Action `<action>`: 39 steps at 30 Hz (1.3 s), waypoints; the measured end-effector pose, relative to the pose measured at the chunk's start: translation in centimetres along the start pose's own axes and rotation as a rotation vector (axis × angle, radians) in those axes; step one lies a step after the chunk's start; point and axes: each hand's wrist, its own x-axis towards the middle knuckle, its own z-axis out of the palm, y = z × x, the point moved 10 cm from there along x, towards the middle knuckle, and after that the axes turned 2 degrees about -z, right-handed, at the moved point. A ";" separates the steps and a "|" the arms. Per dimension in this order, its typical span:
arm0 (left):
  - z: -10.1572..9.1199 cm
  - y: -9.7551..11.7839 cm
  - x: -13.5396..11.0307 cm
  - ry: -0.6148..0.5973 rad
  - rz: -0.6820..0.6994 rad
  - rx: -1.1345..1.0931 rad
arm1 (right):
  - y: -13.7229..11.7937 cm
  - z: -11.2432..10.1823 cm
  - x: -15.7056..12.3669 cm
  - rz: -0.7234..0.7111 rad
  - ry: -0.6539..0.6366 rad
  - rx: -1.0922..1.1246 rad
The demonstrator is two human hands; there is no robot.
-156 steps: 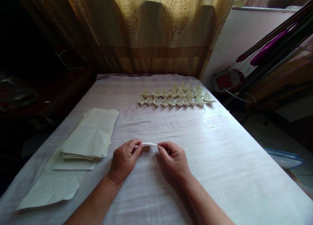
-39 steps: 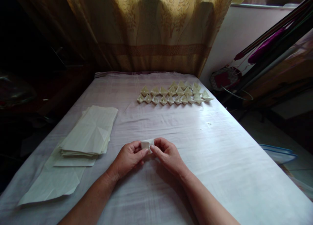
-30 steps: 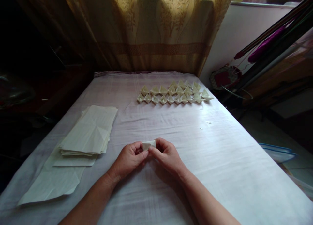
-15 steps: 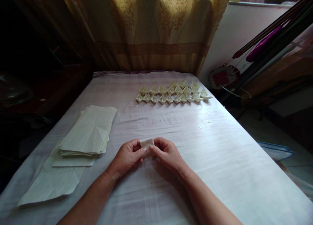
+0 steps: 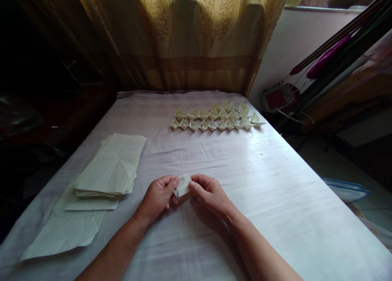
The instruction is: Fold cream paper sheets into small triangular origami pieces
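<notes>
Between my two hands is a small piece of folded white paper, roughly square and creased across, held just above the cloth. My left hand pinches its left side, thumb on top and fingers curled beneath. At the right edge, my right hand grips it between thumb and bent index finger. Farther back on the right stand several folded paper boats in rows, with pointed tops. A stack of pale paper sheets lies to the left of my left hand, over a longer loose sheet.
A pale checked cloth covers the table. Tiny paper scraps lie on its right half. A gold patterned curtain hangs behind the far edge. Beyond the right edge are a dark red bag and a blue-rimmed clear item.
The folded paper has turned slightly and now shows a crease across it. My left thumb has shifted to its upper left corner; the right hand has barely moved.
</notes>
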 end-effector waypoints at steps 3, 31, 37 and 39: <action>-0.1 0.2 -0.1 0.059 0.015 0.006 | 0.2 0.1 0.0 0.004 0.022 -0.032; -1.5 4.6 -2.9 0.303 0.675 1.071 | -3.7 2.6 -1.6 -0.479 0.097 -1.019; -1.3 3.6 -3.6 0.126 0.838 0.967 | -3.1 2.1 -1.3 -0.447 0.132 -0.964; -1.3 3.6 -3.6 0.130 0.838 0.976 | -3.0 1.8 -1.2 -0.424 0.169 -0.966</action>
